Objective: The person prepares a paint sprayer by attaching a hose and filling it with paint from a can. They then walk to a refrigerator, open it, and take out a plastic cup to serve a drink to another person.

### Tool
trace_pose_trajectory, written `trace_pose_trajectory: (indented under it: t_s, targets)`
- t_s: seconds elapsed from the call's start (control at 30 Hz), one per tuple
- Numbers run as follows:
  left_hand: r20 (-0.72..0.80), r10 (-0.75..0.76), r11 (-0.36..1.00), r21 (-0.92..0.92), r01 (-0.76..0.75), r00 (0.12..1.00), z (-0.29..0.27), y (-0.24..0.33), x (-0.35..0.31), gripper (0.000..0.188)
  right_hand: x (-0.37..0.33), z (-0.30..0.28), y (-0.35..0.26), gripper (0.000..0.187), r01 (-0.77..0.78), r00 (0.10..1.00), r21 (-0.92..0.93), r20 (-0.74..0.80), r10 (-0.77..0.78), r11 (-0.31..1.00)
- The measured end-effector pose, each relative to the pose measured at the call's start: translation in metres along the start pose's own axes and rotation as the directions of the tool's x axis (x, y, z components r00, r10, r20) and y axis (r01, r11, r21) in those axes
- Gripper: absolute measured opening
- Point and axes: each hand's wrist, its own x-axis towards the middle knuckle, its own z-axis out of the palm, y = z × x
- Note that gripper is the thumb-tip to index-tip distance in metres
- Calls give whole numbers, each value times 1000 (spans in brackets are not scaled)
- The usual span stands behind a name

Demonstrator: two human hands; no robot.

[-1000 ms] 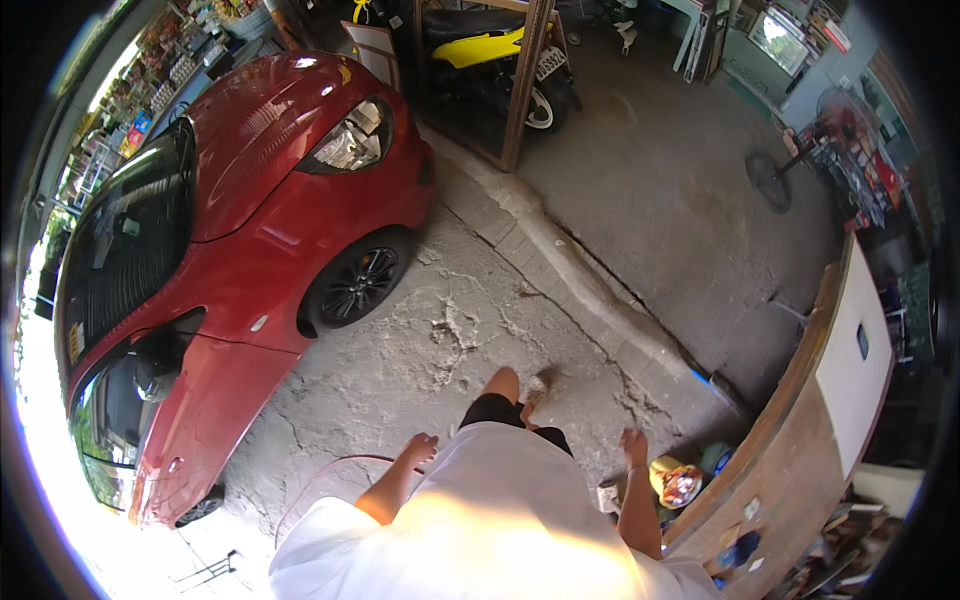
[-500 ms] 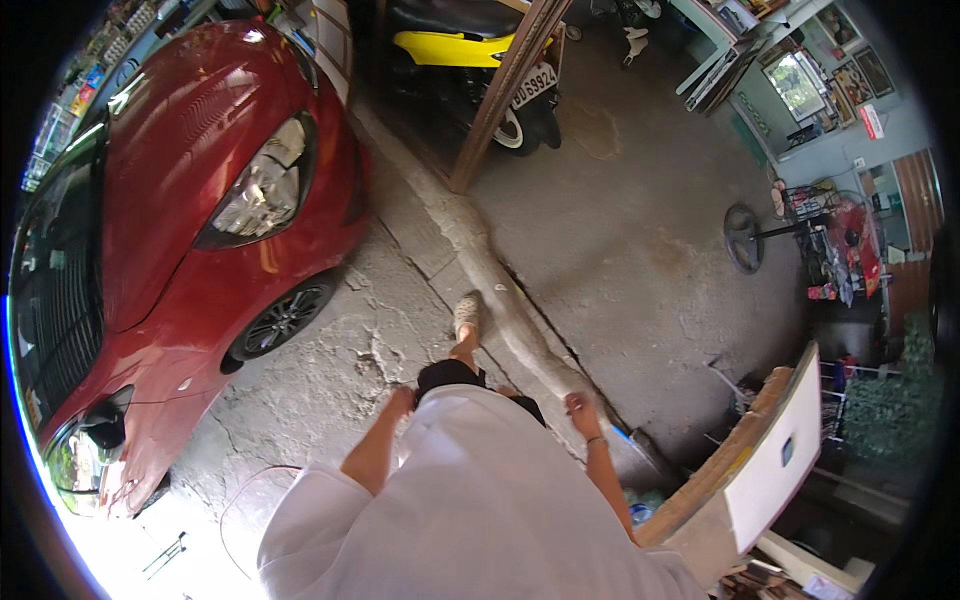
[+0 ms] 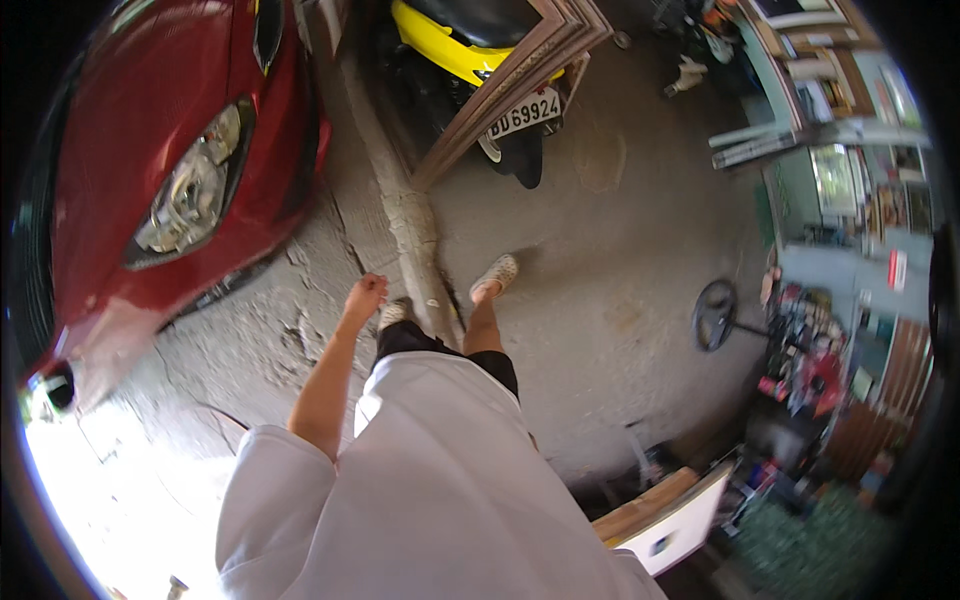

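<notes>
My left hand hangs in front of my left thigh with its fingers curled in, and nothing shows in it. It touches nothing; one of my beige clogs is close beside it in the picture. The other beige clog is planted on the floor across a raised concrete curb. My right hand is out of sight, with my white shirt filling the lower middle.
A red car stands at left. Beyond the curb are a carved wooden frame and a yellow and black motorcycle. At right are a black steering wheel on a stalk and, nearer, a white panel.
I have stepped forward, with one foot now across the curb. My left hand has swung forward, while my right hand has gone out of view. The car has shifted left in the picture.
</notes>
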Motion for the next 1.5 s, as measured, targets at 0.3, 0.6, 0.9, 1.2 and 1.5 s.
trace_pose_trajectory:
  t_s: [0.3,0.6,0.9,1.2,1.5]
  targets:
    - [-1,-429,903,37,429,903,141,-128,-45,33,211,-330,-229,32,290,922,21,-272,-274,957]
    - [-134,-447,857,218,467,884,177,-31,-1,53,280,-362,-336,36,235,968,-218,-31,-248,947]
    - [-400,15,967,-226,-115,917,198,286,136,61,256,-273,-393,37,129,967,-375,253,-32,918]
    - [-385,231,955,-87,-284,894,205,416,137,77,284,-287,-455,31,192,981,-320,99,-169,928]
    - [-388,446,887,68,-458,807,205,455,101,63,292,-272,-489,29,239,966,-361,186,-182,901]
